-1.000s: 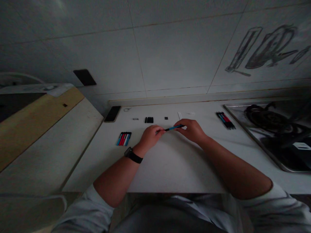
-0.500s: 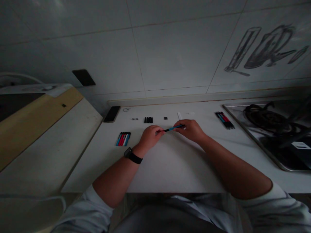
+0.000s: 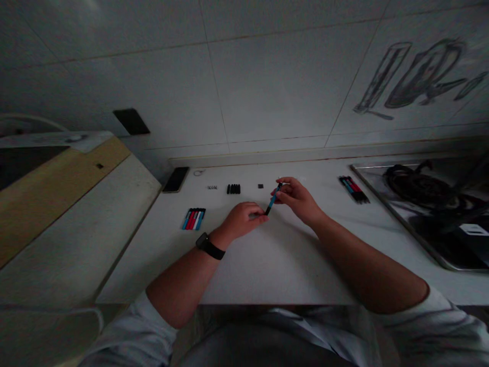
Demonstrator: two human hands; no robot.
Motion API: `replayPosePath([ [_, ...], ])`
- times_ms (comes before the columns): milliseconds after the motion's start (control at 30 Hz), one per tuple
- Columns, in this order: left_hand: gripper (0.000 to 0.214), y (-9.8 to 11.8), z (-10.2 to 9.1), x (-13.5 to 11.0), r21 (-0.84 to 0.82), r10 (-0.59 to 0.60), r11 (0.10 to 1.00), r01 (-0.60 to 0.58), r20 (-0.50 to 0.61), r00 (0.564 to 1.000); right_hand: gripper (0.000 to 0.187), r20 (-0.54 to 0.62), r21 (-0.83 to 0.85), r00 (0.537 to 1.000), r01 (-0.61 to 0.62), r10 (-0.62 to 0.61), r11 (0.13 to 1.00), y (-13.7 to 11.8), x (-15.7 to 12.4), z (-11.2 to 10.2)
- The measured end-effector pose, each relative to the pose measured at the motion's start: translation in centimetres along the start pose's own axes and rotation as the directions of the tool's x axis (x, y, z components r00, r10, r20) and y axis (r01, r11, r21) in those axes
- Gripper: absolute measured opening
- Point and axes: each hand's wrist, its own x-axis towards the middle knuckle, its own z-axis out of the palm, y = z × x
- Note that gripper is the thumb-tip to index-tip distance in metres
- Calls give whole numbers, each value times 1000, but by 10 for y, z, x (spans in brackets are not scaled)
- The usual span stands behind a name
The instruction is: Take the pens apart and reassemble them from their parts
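Observation:
A blue pen (image 3: 272, 200) with a black lower end stands tilted over the white counter (image 3: 267, 255). My right hand (image 3: 296, 199) pinches its upper end. My left hand (image 3: 243, 219), a black watch on its wrist, pinches the pen's black lower tip against the counter. Behind the hands lie small pen parts: a row of black pieces (image 3: 234, 189), a small black piece (image 3: 260, 186) and tiny springs (image 3: 212, 187).
A bunch of blue, red and white pen barrels (image 3: 194, 218) lies at the left, a bundle of pens (image 3: 353, 189) at the right. A black phone (image 3: 175, 179) lies at the back left. A gas stove (image 3: 428, 204) fills the right; a wooden board (image 3: 57, 188) lies left.
The pen lay nearly level between both hands; now its right end has risen and swung back, so it stands steeply. My left hand has dropped lower onto the counter.

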Motion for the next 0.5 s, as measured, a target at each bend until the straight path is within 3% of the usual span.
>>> replayPosePath([
  [133, 39, -3, 0, -1, -56, -4, 998, 4, 5, 1000, 53, -126, 65, 992, 30, -22, 997, -5, 2, -7],
  [267, 47, -8, 1, -2, -80, -40, 996, 38, -17, 999, 47, -278, 5, 957, 92, -87, 996, -11, 15, -37],
  [400, 47, -9, 3, -2, -69, -35, 997, 33, -22, 999, 40, -443, -128, 870, 180, -219, 975, -18, 27, -85],
  [500, 45, -7, 3, -2, -62, -31, 998, 30, -17, 999, 35, -550, -249, 782, 181, -293, 952, -23, 30, -124],
])
